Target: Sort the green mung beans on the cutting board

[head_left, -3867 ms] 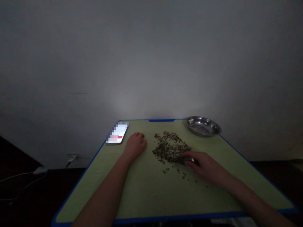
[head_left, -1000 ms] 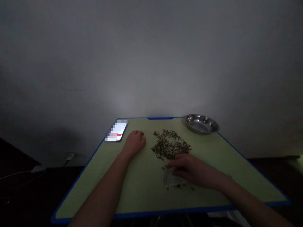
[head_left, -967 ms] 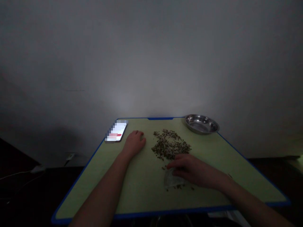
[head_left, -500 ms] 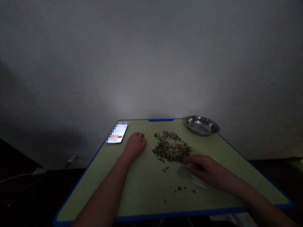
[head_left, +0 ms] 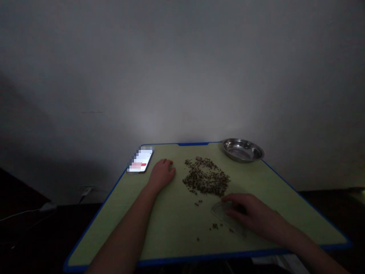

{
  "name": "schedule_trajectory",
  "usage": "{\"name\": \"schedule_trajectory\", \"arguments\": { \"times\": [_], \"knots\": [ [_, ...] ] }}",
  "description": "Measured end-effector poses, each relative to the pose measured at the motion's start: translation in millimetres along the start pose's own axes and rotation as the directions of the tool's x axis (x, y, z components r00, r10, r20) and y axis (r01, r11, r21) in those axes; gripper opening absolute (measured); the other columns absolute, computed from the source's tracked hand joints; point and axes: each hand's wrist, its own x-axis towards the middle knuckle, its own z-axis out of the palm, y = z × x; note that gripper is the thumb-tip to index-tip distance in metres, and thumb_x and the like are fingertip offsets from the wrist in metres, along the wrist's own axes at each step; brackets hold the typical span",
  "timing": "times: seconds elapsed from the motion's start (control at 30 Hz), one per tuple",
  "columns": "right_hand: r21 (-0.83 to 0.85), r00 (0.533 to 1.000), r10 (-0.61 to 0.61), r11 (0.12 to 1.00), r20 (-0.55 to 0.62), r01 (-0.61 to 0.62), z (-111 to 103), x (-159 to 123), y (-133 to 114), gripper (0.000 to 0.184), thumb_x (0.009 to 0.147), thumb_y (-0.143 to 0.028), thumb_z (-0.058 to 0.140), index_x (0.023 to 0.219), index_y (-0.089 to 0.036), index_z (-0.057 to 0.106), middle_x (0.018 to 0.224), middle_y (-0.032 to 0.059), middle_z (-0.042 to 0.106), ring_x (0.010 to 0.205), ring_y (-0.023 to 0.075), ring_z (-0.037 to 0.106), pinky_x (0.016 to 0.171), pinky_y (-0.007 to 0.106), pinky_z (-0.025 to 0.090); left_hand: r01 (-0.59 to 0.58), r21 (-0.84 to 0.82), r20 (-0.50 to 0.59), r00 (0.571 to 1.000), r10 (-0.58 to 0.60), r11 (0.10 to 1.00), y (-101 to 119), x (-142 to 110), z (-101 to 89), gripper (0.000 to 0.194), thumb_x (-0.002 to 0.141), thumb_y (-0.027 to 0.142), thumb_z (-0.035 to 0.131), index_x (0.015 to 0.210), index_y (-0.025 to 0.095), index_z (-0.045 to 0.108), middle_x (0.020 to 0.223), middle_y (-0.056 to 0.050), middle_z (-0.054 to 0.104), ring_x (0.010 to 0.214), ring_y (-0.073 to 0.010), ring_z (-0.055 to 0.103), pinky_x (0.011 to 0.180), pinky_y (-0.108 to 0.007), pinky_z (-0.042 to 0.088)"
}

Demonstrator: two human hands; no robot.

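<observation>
Dim grey wall (head_left: 182, 72) fills the upper part of the frame, and below it a pale green table (head_left: 171, 232) with a blue edge spreads across the lower middle. At lower left, beyond the table, a white cable (head_left: 21, 215) shows faintly against the dark floor.

Near the middle of the table lies a patch of small dark grains (head_left: 205, 185), thickest along its lower side and thinner around a bare spot higher up. A few loose grains (head_left: 215, 226) are scattered below it.

Toward the lower right, the right hand (head_left: 252, 215) grasps a clear plastic piece (head_left: 221, 214) with a curved edge, the index finger above it and the thumb over it. This piece reaches out to the left of the thumb and down below it, while the index fingertip comes to the lower right rim of the patch. How firmly the fingers pinch cannot be told.

Left of the grains and apart from them, the left hand (head_left: 161, 176) rests on the table, fingers loosely bent around nothing. A lit phone (head_left: 145, 158) lies beside it at the table's upper left corner; a shiny metal bowl (head_left: 242, 153) sits at the upper right.
</observation>
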Motion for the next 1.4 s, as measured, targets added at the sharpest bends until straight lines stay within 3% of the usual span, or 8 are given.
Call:
{"name": "schedule_trajectory", "arguments": {
  "times": [0.13,0.53,1.4],
  "knots": [
    [0.009,0.998,-0.059,0.998,0.031,0.059,4,3,-11,0.031,0.085,-0.029,0.056,0.113,-0.021,0.067,0.112,0.0094,0.068,0.101,0.0251,0.061,0.09,0.04,0.046,0.002,0.003,-0.01,1.0,-0.002,1.0,0,0,1.1,0.032,0.081,0.027,0.049,0.107,0.012,0.062,0.111,-0.013,0.061,0.107,-0.0236,0.054,0.097,-0.034,0.04],
    [0.047,0.963,-0.258,0.966,0.081,0.255,14,23,-40,0.027,0.083,-0.018,0.06,0.107,-0.024,0.068,0.1,0.0042,0.069,0.09,0.0184,0.062,0.081,0.03,0.045,-0.004,-0.012,-0.004,1.0,0.004,1.0,-2,-1,0.7,0.034,0.081,0.029,0.05,0.108,0.012,0.061,0.112,-0.013,0.061,0.107,-0.0239,0.054,0.097,-0.035,0.04],
    [0.09,0.937,-0.299,0.954,0.181,0.287,10,20,-53,0.023,0.086,-0.022,0.059,0.107,-0.024,0.068,0.101,0.0045,0.066,0.09,0.0168,0.06,0.081,0.028,0.044,0.011,-0.022,-0.013,1.0,-0.011,1.0,-2,-2,-0.8,0.031,0.082,0.028,0.05,0.107,0.014,0.061,0.114,-0.013,0.061,0.109,-0.0231,0.054,0.098,-0.035,0.04]
  ]
}}
